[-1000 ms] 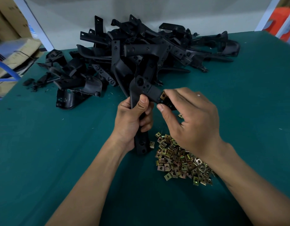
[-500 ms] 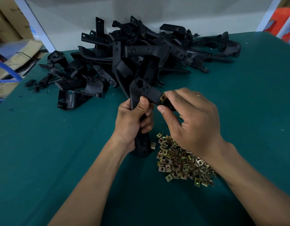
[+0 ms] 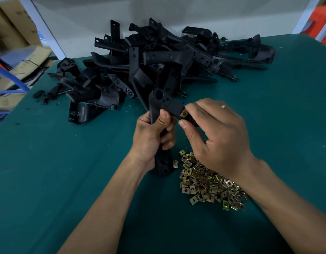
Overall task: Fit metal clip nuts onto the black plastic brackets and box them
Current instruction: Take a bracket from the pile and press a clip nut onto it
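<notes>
My left hand point(image 3: 151, 138) is wrapped around the shaft of a black bracket point(image 3: 163, 107), holding it upright at frame centre, its foot near the green table point(image 3: 48, 180). My right hand point(image 3: 219, 136) pinches the bracket's side arm at 3 o'clock of the left thumb — a brass-coloured clip nut point(image 3: 184, 113) sits on that arm at the fingertips. The loose clip nuts point(image 3: 208, 182) lie at 5 o'clock, beneath the right wrist. The bracket pile point(image 3: 158, 63) sits at 12 o'clock — well apart from the nuts.
</notes>
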`<action>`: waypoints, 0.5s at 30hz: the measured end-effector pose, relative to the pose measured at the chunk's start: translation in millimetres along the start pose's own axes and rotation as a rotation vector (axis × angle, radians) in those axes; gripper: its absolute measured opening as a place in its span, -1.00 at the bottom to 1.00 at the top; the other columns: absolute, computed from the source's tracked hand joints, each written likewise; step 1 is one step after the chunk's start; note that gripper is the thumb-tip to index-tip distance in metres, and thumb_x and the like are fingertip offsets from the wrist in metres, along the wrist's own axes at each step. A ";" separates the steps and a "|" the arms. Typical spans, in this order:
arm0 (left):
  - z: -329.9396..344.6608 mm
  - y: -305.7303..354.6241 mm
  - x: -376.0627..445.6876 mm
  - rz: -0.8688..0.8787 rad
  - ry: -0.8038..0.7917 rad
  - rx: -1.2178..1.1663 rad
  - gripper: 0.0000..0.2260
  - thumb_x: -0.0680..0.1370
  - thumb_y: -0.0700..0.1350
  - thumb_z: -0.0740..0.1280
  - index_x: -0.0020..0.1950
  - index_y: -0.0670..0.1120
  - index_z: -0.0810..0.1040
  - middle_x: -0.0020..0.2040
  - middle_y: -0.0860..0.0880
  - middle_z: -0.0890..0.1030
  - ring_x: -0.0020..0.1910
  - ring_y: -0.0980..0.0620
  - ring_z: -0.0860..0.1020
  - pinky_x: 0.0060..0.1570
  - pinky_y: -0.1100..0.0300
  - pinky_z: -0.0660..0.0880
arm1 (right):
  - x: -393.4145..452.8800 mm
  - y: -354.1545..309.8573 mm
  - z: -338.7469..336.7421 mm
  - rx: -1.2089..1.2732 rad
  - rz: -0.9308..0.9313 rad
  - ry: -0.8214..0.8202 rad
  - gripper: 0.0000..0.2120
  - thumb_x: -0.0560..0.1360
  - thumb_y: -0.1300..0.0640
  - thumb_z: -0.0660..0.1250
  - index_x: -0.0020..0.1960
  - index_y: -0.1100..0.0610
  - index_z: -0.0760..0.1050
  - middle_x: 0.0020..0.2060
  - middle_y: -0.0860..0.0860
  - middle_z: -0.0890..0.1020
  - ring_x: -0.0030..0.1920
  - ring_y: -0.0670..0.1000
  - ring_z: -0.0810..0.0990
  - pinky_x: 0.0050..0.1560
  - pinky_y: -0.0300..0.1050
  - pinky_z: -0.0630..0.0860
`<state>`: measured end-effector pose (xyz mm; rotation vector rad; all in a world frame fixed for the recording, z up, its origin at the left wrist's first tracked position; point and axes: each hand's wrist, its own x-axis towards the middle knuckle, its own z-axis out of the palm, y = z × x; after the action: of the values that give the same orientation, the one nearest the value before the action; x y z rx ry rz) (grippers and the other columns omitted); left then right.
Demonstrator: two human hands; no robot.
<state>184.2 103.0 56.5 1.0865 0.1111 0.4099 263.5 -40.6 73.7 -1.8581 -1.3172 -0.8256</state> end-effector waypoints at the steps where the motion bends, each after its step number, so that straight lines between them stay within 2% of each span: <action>1: 0.2 0.1 -0.1 -0.003 0.004 -0.001 -0.73 0.64 -0.04 0.25 -0.26 -0.03 0.52 -0.36 0.01 0.41 -0.54 0.15 0.23 -0.56 0.33 0.24 | -0.4 -0.4 0.3 -0.001 0.001 0.005 -0.82 0.62 0.20 0.36 0.04 0.33 0.62 -0.18 0.12 0.61 -0.20 0.14 0.56 -0.05 -0.12 0.42; 6: -0.5 1.6 -1.6 -0.009 0.006 -0.007 -0.73 0.64 -0.05 0.24 -0.24 0.01 0.58 -0.36 0.03 0.42 -0.53 0.15 0.25 -0.56 0.32 0.23 | -1.6 -1.5 1.2 -0.008 -0.004 -0.001 -0.80 0.63 0.18 0.36 0.08 0.33 0.63 -0.17 0.11 0.61 -0.20 0.11 0.54 -0.02 -0.19 0.34; 10: -1.2 1.9 -0.6 -0.021 0.024 0.006 -0.74 0.63 -0.03 0.27 -0.25 -0.01 0.56 -0.36 0.01 0.41 -0.53 0.15 0.25 -0.57 0.31 0.23 | -2.9 -1.2 1.3 0.065 0.069 -0.045 -0.79 0.63 0.15 0.37 0.11 0.31 0.62 -0.14 0.08 0.61 -0.19 0.09 0.54 -0.10 -0.13 0.43; 12: -0.9 1.7 0.7 -0.029 0.027 0.017 -0.76 0.62 -0.02 0.29 -0.23 -0.05 0.51 -0.36 0.00 0.40 -0.54 0.14 0.25 -0.58 0.32 0.24 | -2.5 1.0 -1.3 0.118 0.126 -0.065 -0.79 0.61 0.12 0.38 0.10 0.27 0.62 -0.12 0.04 0.62 -0.16 0.06 0.55 -0.14 -0.07 0.47; 15: -1.5 1.6 0.8 -0.040 -0.002 0.047 -0.74 0.59 0.02 0.34 -0.26 -0.05 0.48 -0.37 0.00 0.40 -0.55 0.14 0.26 -0.58 0.33 0.25 | 1.4 5.7 -6.2 0.119 0.156 -0.099 -0.76 0.58 -0.01 0.37 0.02 0.19 0.57 -0.16 -0.10 0.51 -0.15 -0.04 0.47 -0.14 -0.13 0.38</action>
<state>184.1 105.1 57.3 1.1294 0.1409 0.3722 268.7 -46.4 77.2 -1.8995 -1.2347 -0.5695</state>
